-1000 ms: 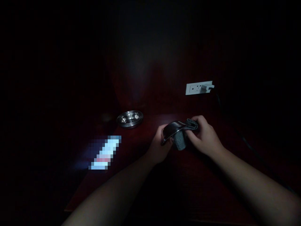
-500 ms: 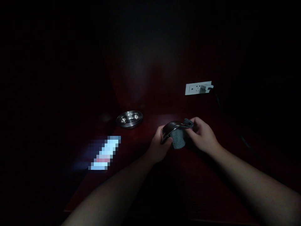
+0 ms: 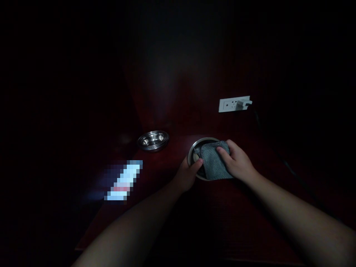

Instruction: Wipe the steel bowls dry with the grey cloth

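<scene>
A round metal bowl (image 3: 191, 152) is tilted with its inside toward me, above the dark red table. My left hand (image 3: 188, 174) grips its left rim, thumb over the edge and the other fingers hidden behind. A grey-green cloth (image 3: 215, 163) covers the right part of the bowl and reaches into it. My right hand (image 3: 239, 159) is closed on the cloth at the bowl's right side, thumb on top; its other fingers are mostly hidden. Farther left stand nested metal bowls (image 3: 153, 141), apart from both hands.
The dark red table (image 3: 116, 222) has its front left corner near my left forearm. A pixelated bright panel (image 3: 125, 181) lies at the left. On the back wall is a white socket (image 3: 233, 104) with a plug in it, and a dark cable (image 3: 289, 167) runs down the right.
The bowl has turned from edge-on to showing me its inside. The cloth, bunched at the rim before, now lies spread over its right part under my right hand.
</scene>
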A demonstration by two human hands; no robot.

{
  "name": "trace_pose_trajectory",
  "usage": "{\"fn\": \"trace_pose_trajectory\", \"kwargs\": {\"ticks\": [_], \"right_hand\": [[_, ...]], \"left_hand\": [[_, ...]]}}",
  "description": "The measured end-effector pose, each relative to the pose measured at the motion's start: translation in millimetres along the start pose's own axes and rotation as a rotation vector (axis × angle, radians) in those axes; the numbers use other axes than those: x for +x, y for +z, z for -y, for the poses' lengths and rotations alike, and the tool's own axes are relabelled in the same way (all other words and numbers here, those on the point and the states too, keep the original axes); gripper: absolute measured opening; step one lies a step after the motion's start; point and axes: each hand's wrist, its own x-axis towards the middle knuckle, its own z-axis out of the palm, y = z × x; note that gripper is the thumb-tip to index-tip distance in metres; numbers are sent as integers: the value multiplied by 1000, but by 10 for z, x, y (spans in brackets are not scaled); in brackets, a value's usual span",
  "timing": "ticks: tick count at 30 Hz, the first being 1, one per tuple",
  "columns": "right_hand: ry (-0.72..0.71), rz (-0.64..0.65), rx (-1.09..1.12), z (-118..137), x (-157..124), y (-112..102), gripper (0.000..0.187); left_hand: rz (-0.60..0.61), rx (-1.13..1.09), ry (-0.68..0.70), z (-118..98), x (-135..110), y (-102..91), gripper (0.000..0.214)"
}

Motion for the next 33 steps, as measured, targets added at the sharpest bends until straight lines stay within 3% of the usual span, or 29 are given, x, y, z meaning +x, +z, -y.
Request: {"fn": "trace_pose_trajectory", "kwargs": {"ticks": [12, 18, 28, 33], "right_hand": [[47, 0, -25, -26, 38, -28, 35], [49, 7, 11, -76, 37, -3, 34], [62, 66, 99, -80, 4, 24, 28], [-6, 231, 271, -77, -45, 45, 58]], "left_hand": [[102, -108, -96, -15, -33, -17, 58], [-5, -135, -257, -18, -46, 37, 54], [-137, -131, -297, -38, -42, 118, 49], [-169, -178, -266, -63, -38, 122, 49]]}}
